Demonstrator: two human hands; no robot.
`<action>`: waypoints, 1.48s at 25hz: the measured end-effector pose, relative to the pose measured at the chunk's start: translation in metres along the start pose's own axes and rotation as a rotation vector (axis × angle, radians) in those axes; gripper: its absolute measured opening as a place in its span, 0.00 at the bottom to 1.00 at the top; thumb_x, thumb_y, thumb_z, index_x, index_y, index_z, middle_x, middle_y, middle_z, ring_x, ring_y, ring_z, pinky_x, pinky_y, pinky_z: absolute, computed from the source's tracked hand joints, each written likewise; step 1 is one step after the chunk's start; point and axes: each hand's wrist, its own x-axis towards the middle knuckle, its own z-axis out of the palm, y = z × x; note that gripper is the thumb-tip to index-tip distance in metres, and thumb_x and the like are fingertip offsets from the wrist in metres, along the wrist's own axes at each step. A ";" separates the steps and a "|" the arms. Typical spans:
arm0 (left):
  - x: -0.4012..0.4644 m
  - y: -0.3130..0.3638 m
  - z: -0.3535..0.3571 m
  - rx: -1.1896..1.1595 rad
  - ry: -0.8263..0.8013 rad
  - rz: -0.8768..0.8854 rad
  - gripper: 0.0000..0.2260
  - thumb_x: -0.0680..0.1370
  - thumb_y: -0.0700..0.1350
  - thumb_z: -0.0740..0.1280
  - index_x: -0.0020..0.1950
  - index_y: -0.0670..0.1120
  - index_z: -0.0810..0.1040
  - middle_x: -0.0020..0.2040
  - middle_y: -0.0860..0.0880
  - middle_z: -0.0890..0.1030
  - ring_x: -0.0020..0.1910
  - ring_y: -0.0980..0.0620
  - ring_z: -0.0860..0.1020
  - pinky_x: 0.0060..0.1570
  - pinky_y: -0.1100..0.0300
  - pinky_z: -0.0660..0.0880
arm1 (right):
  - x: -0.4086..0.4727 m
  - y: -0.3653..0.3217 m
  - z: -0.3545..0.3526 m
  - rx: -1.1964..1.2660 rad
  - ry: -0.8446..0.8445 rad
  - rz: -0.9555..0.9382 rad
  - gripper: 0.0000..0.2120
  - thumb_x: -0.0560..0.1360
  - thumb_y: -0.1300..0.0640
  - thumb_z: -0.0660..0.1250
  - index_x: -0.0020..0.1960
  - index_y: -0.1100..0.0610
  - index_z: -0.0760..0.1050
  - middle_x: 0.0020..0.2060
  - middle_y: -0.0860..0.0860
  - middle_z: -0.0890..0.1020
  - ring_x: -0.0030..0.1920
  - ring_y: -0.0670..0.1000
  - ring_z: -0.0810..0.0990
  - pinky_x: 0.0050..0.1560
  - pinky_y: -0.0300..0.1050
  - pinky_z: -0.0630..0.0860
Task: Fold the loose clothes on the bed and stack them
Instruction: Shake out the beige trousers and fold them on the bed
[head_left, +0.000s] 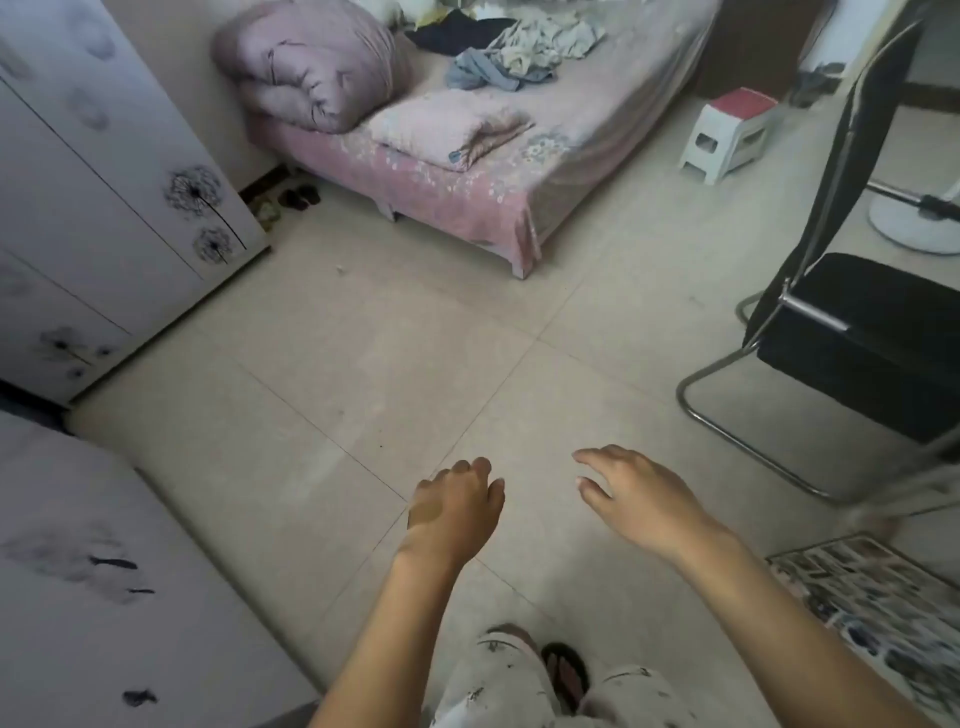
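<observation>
Left hand (454, 512) loosely curled, right hand (631, 499) fingers spread — both empty over smooth pale floor tiles (363, 364), crumpled loose clothes (524, 49) well beyond the fingertips on the pink floral bed (483, 208).

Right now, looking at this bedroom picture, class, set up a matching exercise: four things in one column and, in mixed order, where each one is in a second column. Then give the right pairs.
Things:
1. loose clothes
2. stool
3. black chair
4. slippers

Places:
A. on the floor beside the wardrobe, near the bed's corner
B. on the floor to the right of the bed
C. heaped on the far part of the bed
D. at the right edge of the view, nearer than the bed

Pairs: 1-C, 2-B, 3-D, 4-A
</observation>
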 end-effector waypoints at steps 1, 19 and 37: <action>0.006 0.001 0.000 0.015 -0.019 0.001 0.17 0.83 0.52 0.50 0.65 0.45 0.69 0.59 0.47 0.77 0.55 0.46 0.76 0.54 0.54 0.71 | 0.005 0.002 -0.001 -0.005 -0.013 0.005 0.19 0.80 0.49 0.55 0.70 0.49 0.66 0.64 0.49 0.73 0.63 0.52 0.72 0.55 0.45 0.72; 0.276 -0.053 -0.112 0.040 -0.087 0.132 0.16 0.82 0.50 0.51 0.66 0.46 0.69 0.60 0.47 0.76 0.57 0.46 0.76 0.57 0.54 0.70 | 0.267 -0.014 -0.092 0.020 0.017 0.099 0.21 0.80 0.49 0.55 0.72 0.50 0.62 0.66 0.49 0.71 0.66 0.52 0.68 0.61 0.47 0.69; 0.562 0.072 -0.218 0.112 -0.078 0.324 0.15 0.82 0.49 0.51 0.63 0.44 0.71 0.57 0.45 0.77 0.54 0.44 0.76 0.53 0.54 0.70 | 0.486 0.124 -0.232 0.130 0.095 0.255 0.20 0.80 0.50 0.55 0.71 0.51 0.65 0.67 0.49 0.70 0.66 0.51 0.68 0.61 0.48 0.69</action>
